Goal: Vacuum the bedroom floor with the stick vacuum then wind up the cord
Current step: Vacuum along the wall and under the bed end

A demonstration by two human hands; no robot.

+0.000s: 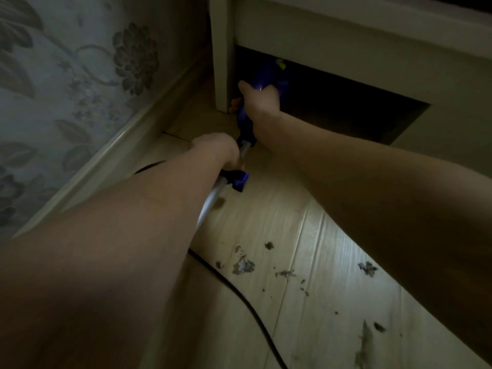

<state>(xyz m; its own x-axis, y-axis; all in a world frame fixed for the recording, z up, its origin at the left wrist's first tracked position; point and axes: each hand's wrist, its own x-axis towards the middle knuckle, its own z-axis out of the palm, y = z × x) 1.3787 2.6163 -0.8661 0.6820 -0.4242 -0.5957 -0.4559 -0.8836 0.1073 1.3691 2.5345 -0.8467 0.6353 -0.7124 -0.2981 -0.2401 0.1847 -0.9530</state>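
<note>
Head view: stick vacuum lying low and tilted, reaching from the near floor toward the dark gap under the bed frame. Right hand wrapped around the blue body of the vacuum, grip clamped on it, thumb up on the side toward the bed leg. Left hand nearer the camera, grip curled around the silver tube just behind the blue body, with a blue clip on the tube right below that grip. Far end of the vacuum beyond the right grip lost in the shadow under the bed; head not discernible. Black cord trailing across the pale wood floor, passing beneath the left forearm and running off toward the bottom edge, well behind both grips. Grey dust clumps scattered on the boards, behind the grips and between the two forearms, more toward the lower right. Floral wallpaper and a pale baseboard off to the left of the left grip.
</note>
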